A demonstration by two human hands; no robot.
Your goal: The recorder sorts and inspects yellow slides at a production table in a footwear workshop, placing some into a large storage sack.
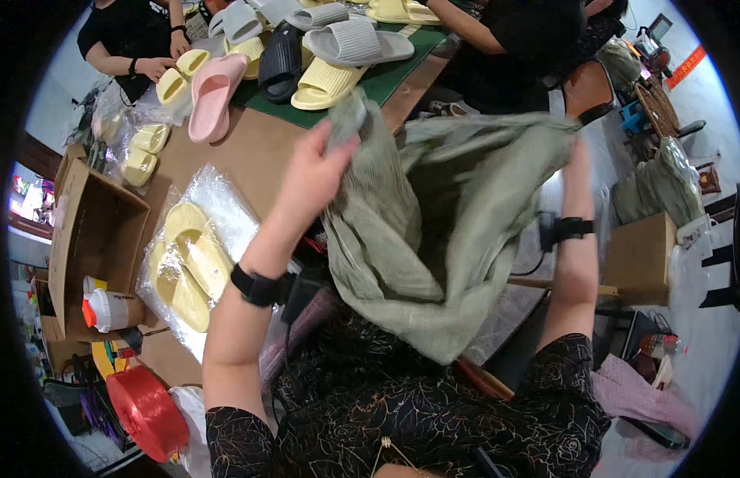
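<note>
A grey-green woven sack (374, 215) is spread in front of me with its mouth facing up, its folds hanging down toward my lap. My left hand (316, 169) is closed on the left side of its rim. At the far right corner of the mouth, my right hand (578, 153) grips the edge, partly hidden by the fabric. The sack's inside is dark, and motion blurs its cloth. On the table left of my left forearm lies a pair of pale yellow slippers (191, 259) in a clear plastic bag.
Loose slippers in grey, black, yellow and pink (215, 99) pile up on a green mat (422, 60). An open cardboard box (107, 207) stands at the left, near a red twine roll (147, 413). Another carton (637, 255) is at right. Co-workers' arms (119, 64) reach in across the table.
</note>
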